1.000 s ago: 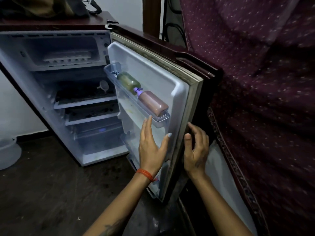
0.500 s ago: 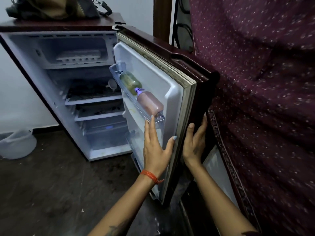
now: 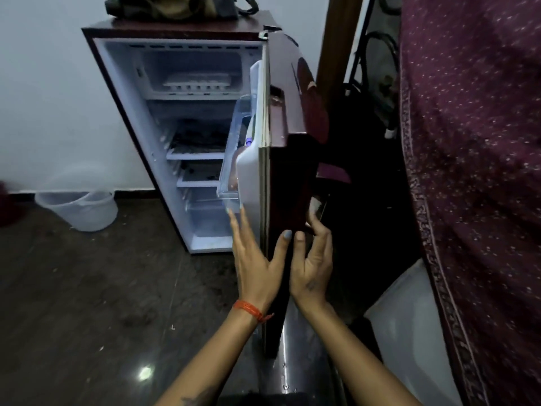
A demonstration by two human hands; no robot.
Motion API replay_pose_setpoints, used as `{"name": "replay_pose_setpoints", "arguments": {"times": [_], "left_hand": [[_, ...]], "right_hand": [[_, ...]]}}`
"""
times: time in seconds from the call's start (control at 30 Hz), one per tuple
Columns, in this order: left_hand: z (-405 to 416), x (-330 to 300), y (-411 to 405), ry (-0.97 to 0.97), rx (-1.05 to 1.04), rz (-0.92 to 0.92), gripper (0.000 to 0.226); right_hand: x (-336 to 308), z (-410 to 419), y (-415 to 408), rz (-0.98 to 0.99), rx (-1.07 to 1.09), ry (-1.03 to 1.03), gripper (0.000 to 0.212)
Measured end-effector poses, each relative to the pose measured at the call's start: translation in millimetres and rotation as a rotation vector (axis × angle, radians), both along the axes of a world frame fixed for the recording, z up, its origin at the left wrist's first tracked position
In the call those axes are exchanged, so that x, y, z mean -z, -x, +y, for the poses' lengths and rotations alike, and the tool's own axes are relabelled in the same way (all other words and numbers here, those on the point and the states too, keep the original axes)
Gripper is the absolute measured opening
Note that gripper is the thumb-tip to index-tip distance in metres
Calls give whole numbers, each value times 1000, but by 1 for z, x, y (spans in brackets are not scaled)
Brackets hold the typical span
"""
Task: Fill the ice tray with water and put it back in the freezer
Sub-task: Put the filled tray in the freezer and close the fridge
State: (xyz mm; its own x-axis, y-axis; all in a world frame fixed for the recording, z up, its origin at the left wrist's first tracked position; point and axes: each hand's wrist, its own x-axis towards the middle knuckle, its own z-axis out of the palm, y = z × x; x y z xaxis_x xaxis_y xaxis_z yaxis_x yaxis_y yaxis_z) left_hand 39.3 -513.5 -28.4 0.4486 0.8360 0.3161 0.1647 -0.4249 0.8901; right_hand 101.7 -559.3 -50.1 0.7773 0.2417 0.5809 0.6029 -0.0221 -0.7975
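Note:
A small maroon fridge stands open against the wall. A white ice tray lies in its freezer compartment at the top. The fridge door is seen nearly edge-on, swung partway toward the cabinet. My left hand lies flat with straight fingers against the door's inner side, just below the clear door shelf. My right hand is on the door's outer face, fingers bent around its edge near the handle recess.
A white plastic tub sits on the dark floor left of the fridge. A bag rests on the fridge top. A maroon patterned cloth hangs close on the right, with a white object beneath it.
The door has swung from wide open to nearly edge-on toward the cabinet, with both hands moving along with it. The bottles in the door shelf are now mostly hidden.

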Motion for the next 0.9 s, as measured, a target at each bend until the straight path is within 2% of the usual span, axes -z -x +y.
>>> {"name": "replay_pose_setpoints", "arguments": {"times": [0.1, 0.23, 0.37, 0.47, 0.57, 0.73, 0.8, 0.9], "left_hand": [[14, 0, 14, 19, -46, -26, 95], [48, -5, 36, 22, -174, -54, 88], [89, -8, 59, 10, -243, -44, 77], [115, -10, 74, -9, -249, -51, 72], [143, -11, 88, -67, -266, -36, 71], [184, -9, 101, -270, -223, 27, 70], [197, -8, 104, -341, -173, 52, 66], [220, -9, 105, -338, -119, 71, 66]], "right_hand": [[2, 18, 16, -23, -132, 53, 39], [2, 43, 37, -77, -258, 134, 40], [-6, 71, 50, -104, -206, 114, 26], [-13, 99, 59, 3, -145, -1, 20], [-20, 131, 67, 108, -156, -28, 28], [-18, 178, 86, 169, -252, 100, 52], [-19, 195, 90, 158, -248, 137, 53], [-24, 218, 93, 129, -257, 174, 50]]}}
